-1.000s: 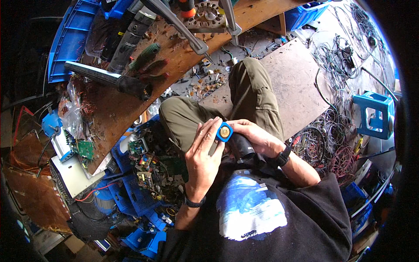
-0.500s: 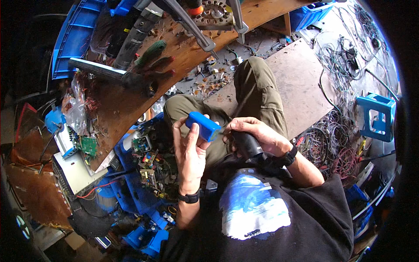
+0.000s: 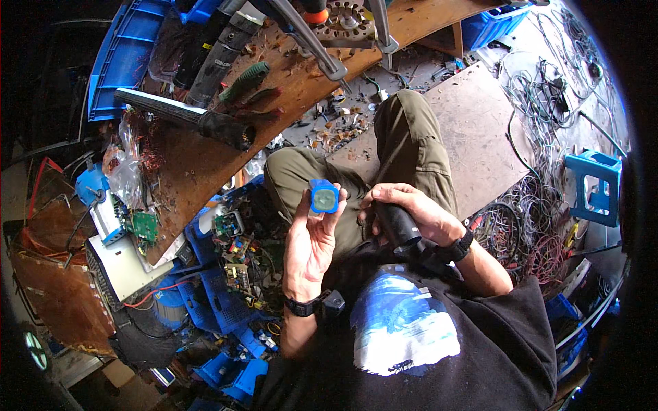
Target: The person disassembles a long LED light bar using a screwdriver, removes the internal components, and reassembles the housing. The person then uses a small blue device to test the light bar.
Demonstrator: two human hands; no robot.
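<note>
My left hand (image 3: 312, 250) is closed around a blue-wrapped battery pack (image 3: 323, 198), held upright between thumb and fingers. The pack's end faces up and shows a grey-green pad framed by the blue wrap. My right hand (image 3: 416, 211) grips a short black cylindrical tube (image 3: 396, 226), tilted with one end toward my shirt. Its fingertips are partly hidden behind the tube. The two hands are close together but apart, above my lap in olive trousers (image 3: 413, 137).
A wooden bench (image 3: 205, 181) carries black tubes (image 3: 223, 58), a green-cuffed glove (image 3: 247, 81) and a metal-legged fixture (image 3: 329, 61). Circuit boards and blue bins (image 3: 233, 370) crowd the left. On the right are tangled cables (image 3: 510, 212) and a blue stool (image 3: 595, 188).
The battery pack has been tipped from lying sideways so that its end now faces up. My right hand still holds the black tube in nearly the same place.
</note>
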